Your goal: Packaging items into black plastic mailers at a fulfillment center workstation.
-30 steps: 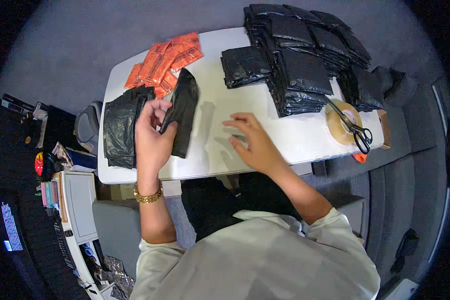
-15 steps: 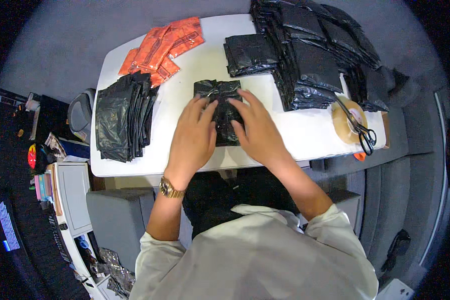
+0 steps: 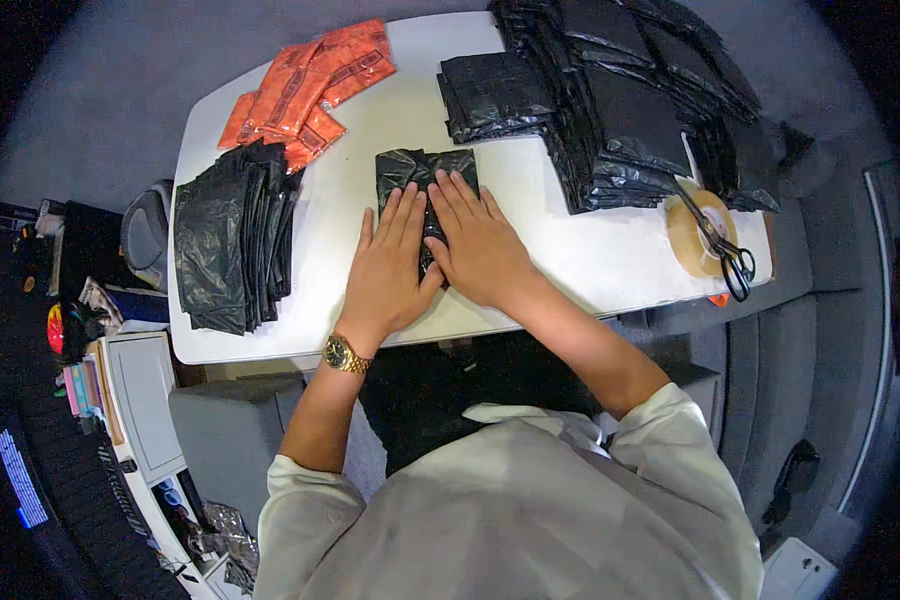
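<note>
A folded black plastic bag (image 3: 425,164) lies on the white table (image 3: 345,215) in front of me. My left hand (image 3: 394,262) presses flat on its left part, fingers stretched toward the far edge. On the bag's right part rests my right hand (image 3: 480,240), also flat, with the fingertips of both hands nearly meeting. The two hands cover most of the bag's middle and near end. Left of my left hand stands a stack of folded black plastic bags (image 3: 232,240).
Several orange packets (image 3: 315,85) in clear wrapping lie at the far left. Big piles of folded black bags (image 3: 625,115) fill the far right. A roll of clear tape (image 3: 685,240) and black-handled scissors (image 3: 730,262) lie by the right edge. A grey sofa (image 3: 820,350) stands beyond.
Both hands have come down from arched fingers at the bag's sides to lie flat on it, closer together. The view has shifted slightly.
</note>
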Tool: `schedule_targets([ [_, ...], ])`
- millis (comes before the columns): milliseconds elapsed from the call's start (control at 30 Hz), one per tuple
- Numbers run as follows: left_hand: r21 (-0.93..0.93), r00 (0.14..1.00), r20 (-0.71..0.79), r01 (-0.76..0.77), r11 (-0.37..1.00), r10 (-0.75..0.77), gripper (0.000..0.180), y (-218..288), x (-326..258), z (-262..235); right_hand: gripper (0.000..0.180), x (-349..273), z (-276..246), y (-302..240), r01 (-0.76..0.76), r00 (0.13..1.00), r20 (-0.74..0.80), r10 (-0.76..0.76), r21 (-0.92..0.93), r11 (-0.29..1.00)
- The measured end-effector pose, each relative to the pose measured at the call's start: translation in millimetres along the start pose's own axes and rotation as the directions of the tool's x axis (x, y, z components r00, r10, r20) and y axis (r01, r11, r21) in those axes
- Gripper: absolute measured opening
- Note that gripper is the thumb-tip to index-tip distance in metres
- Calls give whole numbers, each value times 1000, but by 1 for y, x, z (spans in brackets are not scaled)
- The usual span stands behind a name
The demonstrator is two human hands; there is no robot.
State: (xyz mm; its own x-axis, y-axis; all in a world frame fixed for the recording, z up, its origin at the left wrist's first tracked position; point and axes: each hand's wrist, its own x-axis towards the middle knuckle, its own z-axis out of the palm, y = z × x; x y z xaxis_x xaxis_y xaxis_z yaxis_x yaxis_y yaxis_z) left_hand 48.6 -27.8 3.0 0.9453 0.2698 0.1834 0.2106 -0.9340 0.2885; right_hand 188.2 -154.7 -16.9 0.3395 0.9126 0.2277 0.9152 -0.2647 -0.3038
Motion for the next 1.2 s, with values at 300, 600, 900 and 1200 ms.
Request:
schedule_targets([
  [300,90,999,0,41,995,-42,71,-4,-3,0,69,-11,-13,9,21,998,63,-18,-41,999],
  [600,96,1000,-5,0,995,1,65,-6,-1,4,63,-9,-4,-4,14,1000,-11,-14,-31,999],
  [900,134,990,-19,143,981,-142,67,42,-13,23,61,-51,-21,18,-24,1000,15,25,-47,999],
  [1200,-314,943,-328,-54,948,-54,11,71,-8,-24,27,-107,-84,46,51,982,-188,22,376,925],
])
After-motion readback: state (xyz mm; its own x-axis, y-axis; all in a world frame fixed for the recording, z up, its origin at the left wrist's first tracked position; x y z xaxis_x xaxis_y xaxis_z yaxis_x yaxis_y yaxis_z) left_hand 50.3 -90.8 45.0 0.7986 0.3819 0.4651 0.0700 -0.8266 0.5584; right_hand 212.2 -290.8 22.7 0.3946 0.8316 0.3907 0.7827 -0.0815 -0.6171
